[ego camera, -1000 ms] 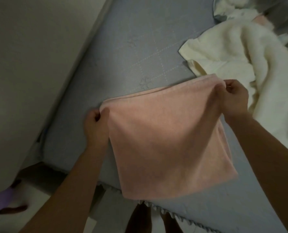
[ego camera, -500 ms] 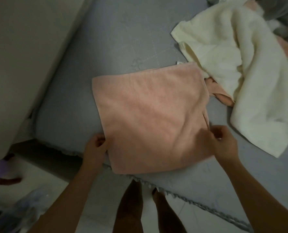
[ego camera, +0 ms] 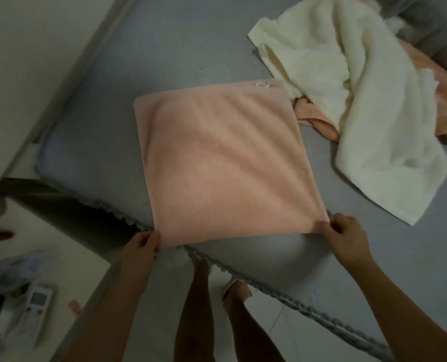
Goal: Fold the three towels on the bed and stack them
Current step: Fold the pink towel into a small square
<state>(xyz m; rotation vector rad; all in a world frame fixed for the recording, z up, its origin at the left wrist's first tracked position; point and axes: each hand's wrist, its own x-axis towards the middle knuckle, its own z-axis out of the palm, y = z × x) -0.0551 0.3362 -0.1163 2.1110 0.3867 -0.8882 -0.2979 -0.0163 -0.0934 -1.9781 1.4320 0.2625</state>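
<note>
Pink towel (ego camera: 225,163) now flat, hands pinching corners

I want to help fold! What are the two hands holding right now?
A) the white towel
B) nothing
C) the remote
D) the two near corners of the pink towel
D: the left hand and right hand each pinch a near corner of the pink towel, which lies spread flat on the bed.
</note>
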